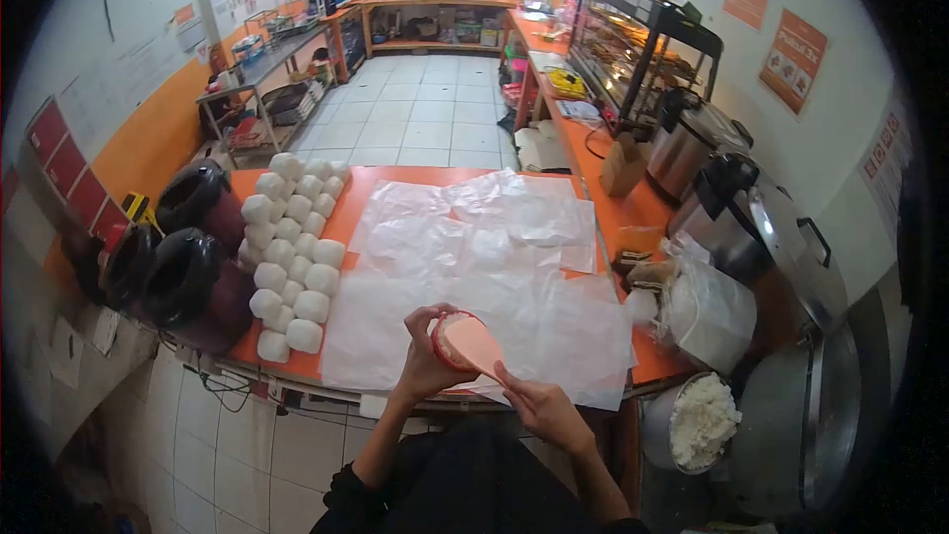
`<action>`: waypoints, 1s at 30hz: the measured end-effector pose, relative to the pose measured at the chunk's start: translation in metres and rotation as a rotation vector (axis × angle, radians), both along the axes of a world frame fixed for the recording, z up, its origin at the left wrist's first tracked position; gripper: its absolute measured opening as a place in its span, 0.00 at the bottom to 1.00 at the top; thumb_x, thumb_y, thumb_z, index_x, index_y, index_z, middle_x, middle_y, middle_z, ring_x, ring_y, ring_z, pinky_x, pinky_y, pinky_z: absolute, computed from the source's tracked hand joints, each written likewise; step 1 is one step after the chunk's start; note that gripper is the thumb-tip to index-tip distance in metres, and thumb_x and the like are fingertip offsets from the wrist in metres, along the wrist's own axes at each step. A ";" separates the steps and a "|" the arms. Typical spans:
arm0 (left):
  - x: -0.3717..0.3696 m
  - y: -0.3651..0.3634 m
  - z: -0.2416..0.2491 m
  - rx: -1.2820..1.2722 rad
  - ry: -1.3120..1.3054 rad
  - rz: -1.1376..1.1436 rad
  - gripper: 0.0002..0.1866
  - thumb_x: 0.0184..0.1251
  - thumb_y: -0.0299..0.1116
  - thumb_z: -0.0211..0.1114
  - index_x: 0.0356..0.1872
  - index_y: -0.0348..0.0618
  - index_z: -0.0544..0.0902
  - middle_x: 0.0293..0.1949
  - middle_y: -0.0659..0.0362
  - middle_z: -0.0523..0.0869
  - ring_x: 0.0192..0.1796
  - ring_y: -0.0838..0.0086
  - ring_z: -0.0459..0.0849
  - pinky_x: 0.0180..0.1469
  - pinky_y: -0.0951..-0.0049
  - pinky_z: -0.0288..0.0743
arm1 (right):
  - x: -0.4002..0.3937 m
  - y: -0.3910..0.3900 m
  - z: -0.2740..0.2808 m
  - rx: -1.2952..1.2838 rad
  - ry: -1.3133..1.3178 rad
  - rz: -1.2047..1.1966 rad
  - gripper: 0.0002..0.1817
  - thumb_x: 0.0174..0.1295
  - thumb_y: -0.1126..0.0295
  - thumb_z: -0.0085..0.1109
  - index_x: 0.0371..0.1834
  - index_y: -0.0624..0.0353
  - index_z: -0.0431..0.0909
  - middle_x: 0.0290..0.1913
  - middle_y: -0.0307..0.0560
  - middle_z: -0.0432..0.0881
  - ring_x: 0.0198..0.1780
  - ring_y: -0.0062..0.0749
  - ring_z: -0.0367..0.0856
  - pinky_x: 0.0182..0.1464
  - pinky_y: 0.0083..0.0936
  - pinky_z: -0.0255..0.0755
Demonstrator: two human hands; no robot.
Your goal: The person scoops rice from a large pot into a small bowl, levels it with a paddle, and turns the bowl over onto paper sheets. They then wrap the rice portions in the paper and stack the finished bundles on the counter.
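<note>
My left hand (427, 351) grips a small red-rimmed round bowl (453, 338), right hand (542, 405) at 4 o'clock gripping a flat pink paddle (473, 341) over it.

I am holding a small red-rimmed bowl (453, 338), filled with white rice, tilted above the paper sheets; a pink paddle (476, 344) is pressing flat over it.

A small food shop's kitchen: an orange bench (633, 213) covered with white wrapping papers (474, 267) and rows of wrapped white parcels (292, 247), large rice cookers (781, 237), a glass display case of food (633, 44), and menu posters (794, 59) on the wall.
</note>
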State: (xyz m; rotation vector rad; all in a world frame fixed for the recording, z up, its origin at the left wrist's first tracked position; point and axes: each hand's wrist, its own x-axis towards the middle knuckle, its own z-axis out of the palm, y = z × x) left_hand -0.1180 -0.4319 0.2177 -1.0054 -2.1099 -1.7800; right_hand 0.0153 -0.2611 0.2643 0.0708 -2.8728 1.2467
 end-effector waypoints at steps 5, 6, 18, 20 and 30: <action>-0.011 -0.018 -0.009 0.153 -0.238 0.111 0.53 0.27 0.33 0.83 0.56 0.43 0.53 0.53 0.53 0.65 0.57 0.65 0.69 0.60 0.63 0.68 | -0.039 -0.010 -0.038 -0.385 0.185 -0.130 0.22 0.67 0.65 0.47 0.63 0.61 0.66 0.29 0.47 0.79 0.27 0.33 0.77 0.30 0.26 0.69; -0.013 -0.024 -0.015 0.173 -0.300 0.107 0.52 0.27 0.32 0.83 0.55 0.45 0.53 0.54 0.52 0.65 0.58 0.65 0.69 0.60 0.64 0.68 | -0.045 -0.012 -0.044 -0.543 0.159 -0.232 0.22 0.68 0.64 0.46 0.63 0.62 0.66 0.27 0.43 0.77 0.25 0.28 0.74 0.28 0.22 0.67; -0.057 -0.129 -0.139 1.047 -0.792 0.003 0.37 0.53 0.42 0.69 0.63 0.48 0.61 0.57 0.57 0.70 0.60 0.64 0.70 0.58 0.62 0.71 | -0.036 0.019 -0.066 -1.026 0.109 -0.543 0.25 0.71 0.59 0.40 0.66 0.60 0.61 0.22 0.36 0.68 0.12 0.11 0.54 0.12 0.11 0.48; -0.065 -0.137 -0.138 0.946 -0.817 0.084 0.36 0.50 0.42 0.71 0.59 0.45 0.63 0.54 0.58 0.71 0.56 0.66 0.72 0.56 0.63 0.72 | -0.029 0.022 -0.072 -1.061 0.102 -0.596 0.26 0.71 0.58 0.39 0.67 0.62 0.58 0.22 0.37 0.68 0.12 0.11 0.55 0.12 0.11 0.48; -0.098 -0.096 -0.173 -0.614 -0.017 0.633 0.37 0.33 0.46 0.76 0.49 0.46 0.70 0.47 0.55 0.74 0.49 0.60 0.71 0.55 0.59 0.60 | -0.018 0.013 -0.075 -1.026 -0.025 -0.679 0.27 0.71 0.57 0.41 0.68 0.60 0.57 0.23 0.37 0.70 0.13 0.10 0.56 0.13 0.10 0.50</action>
